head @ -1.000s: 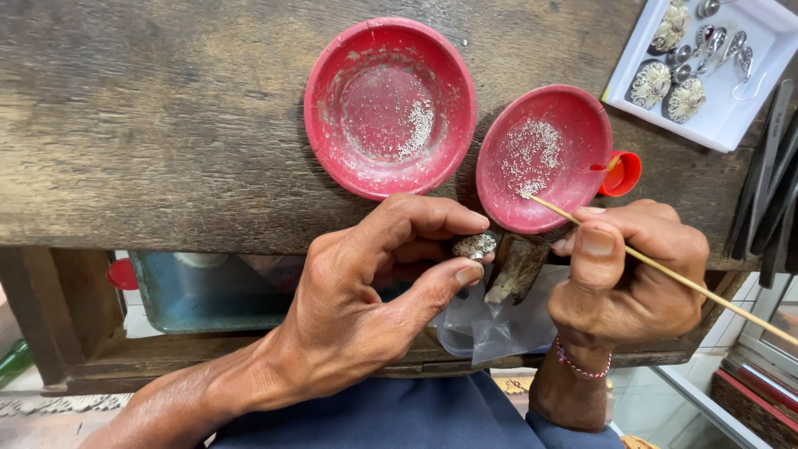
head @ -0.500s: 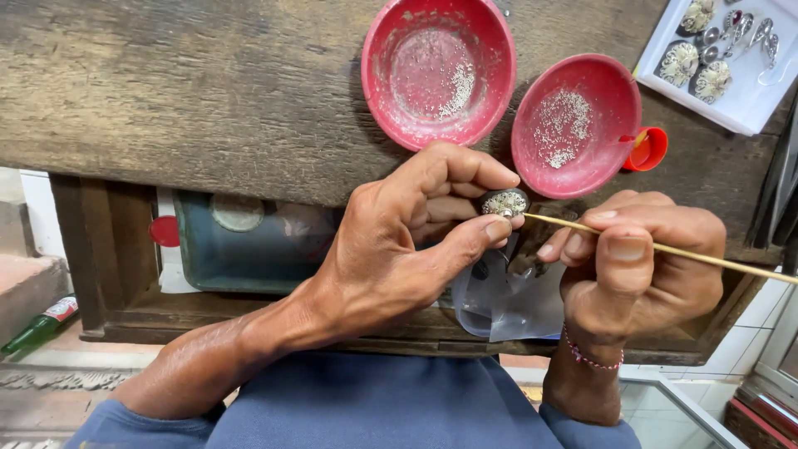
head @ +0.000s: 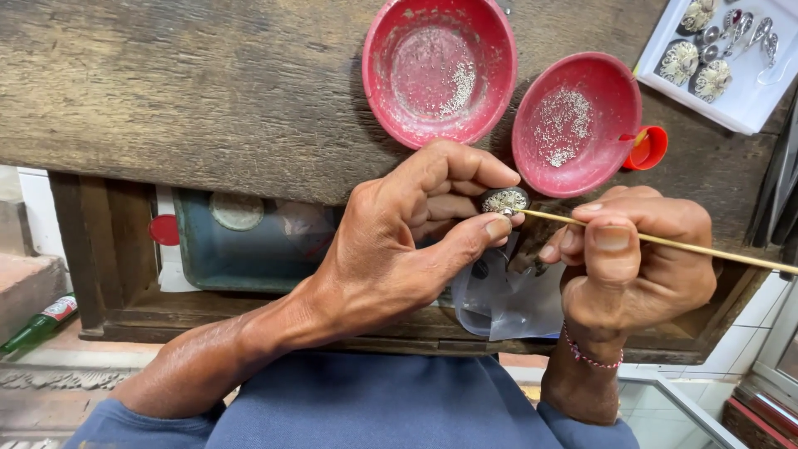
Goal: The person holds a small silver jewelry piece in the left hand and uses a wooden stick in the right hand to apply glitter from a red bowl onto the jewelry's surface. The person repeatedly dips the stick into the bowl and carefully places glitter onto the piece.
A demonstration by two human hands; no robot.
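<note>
**Bench edge: ornament pinched, stick applied**

Left hand (head: 399,241) pinches a small oval ornament (head: 504,200) just below the wooden bench (head: 208,91) edge. Right hand (head: 632,266) grips a thin stick (head: 706,248), tip touching it. Two red bowls (head: 440,71) crowd above. Stick's far end cut off; ornament detail indistinct.

Only 1 view existed: a camera worn on the person's head, which looked steeply down and forward over the worn wooden bench (head: 208,91). It sat close, so the bench filled the upper frame, its near edge crossed the middle, and the person's lap lay below that edge. No 2nd view shared the scene.
</note>
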